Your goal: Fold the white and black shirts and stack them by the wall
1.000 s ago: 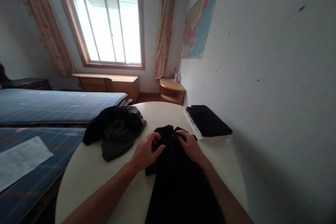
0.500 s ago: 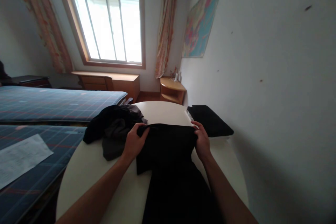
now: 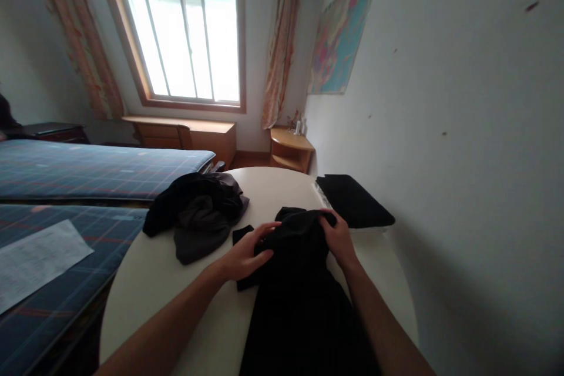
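A black garment [image 3: 304,317] lies spread down the round table [image 3: 141,311], and its far end is bunched and partly lifted. Whether it is a top or trousers I cannot tell. At its far right corner my right hand [image 3: 338,238] pinches the cloth between thumb and fingers. My left hand [image 3: 249,252] is at the left side of the bunched part, thumb and fingers apart, touching the cloth. A small flap of the garment sticks out beyond the left fingers.
Crumpled black and grey clothes [image 3: 202,229] lie at the table's back left. A folded black cloth in clear wrapping [image 3: 355,202] sits at the back right, near the wall [image 3: 462,188]. Plaid mattresses [image 3: 106,173] and a paper sheet [image 3: 42,261] are on the left.
My left hand has let go of the garment's far left corner and moved down and right. The far edge, stretched flat before, is now bunched toward the right. My right hand keeps its hold.
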Tool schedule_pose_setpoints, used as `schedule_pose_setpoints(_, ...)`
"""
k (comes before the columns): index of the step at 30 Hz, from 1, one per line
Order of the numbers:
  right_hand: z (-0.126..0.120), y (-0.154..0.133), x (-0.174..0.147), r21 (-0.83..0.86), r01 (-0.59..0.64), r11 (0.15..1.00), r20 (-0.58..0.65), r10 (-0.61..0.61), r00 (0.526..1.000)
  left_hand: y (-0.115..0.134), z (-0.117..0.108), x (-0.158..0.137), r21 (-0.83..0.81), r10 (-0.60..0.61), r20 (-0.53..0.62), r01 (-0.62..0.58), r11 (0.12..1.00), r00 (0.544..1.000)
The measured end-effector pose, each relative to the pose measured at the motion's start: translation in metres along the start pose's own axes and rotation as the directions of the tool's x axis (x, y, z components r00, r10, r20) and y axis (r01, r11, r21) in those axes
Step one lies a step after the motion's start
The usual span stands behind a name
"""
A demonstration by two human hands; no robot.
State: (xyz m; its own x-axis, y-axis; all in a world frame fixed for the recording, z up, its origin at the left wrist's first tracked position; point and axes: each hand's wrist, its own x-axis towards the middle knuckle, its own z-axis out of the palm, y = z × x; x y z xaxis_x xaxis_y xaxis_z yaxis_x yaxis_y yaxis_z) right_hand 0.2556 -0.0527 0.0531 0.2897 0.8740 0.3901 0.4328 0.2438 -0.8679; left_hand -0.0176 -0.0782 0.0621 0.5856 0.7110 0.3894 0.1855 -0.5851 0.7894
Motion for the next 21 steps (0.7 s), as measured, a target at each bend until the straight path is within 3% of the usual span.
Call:
schedule_pose_setpoints(2, -0.004, 0.011, 0.006, 0.055, -0.060, 0.997, -0.127, 0.067, 0.990, 0.001, 0.006, -0.001, 0.098, -0.017, 0.089, 0.008, 0.995, 0.996)
schedule_pose_setpoints(5, -0.009, 0.027, 0.013, 0.110, -0.096, 0.989, -0.177, 0.115, 0.978, -0.002, 0.015, 0.000, 0.243, -0.030, 0.101, 0.004, 0.970, 0.994)
schedule_pose_setpoints(7, -0.011, 0.032, 0.015, 0.146, -0.098, 0.985, -0.152, 0.120, 0.981, -0.004, 0.015, 0.003, 0.305, -0.019, -0.005, 0.019, 0.952, 1.000)
schedule_pose_setpoints(9, -0.011, 0.031, 0.015, 0.173, -0.117, 0.978, -0.125, 0.140, 0.982, -0.007, 0.010, 0.007, 0.307, -0.021, -0.203, 0.084, 0.948, 0.979)
schedule_pose_setpoints(11, -0.010, 0.024, 0.013, 0.161, -0.142, 0.977, -0.094, 0.158, 0.983, -0.010, 0.000, 0.010, 0.229, -0.043, -0.426, 0.154, 0.961, 0.904)
schedule_pose_setpoints(14, -0.007, 0.012, 0.009, 0.078, -0.134, 0.988, 0.001, 0.134, 0.991, -0.019, -0.016, 0.015, 0.035, -0.123, -0.662, 0.194, 0.980, 0.739)
schedule_pose_setpoints(18, -0.005, 0.000, 0.000, 0.044, 0.037, 0.998, 0.229, -0.046, 0.972, -0.036, -0.032, 0.017, -0.192, -0.279, -0.775, 0.209, 0.959, 0.567)
schedule_pose_setpoints(21, -0.007, -0.003, -0.009, 0.003, 0.151, 0.988, 0.451, -0.136, 0.882, -0.046, -0.038, 0.016, -0.370, -0.409, -0.764, 0.180, 0.911, 0.500)
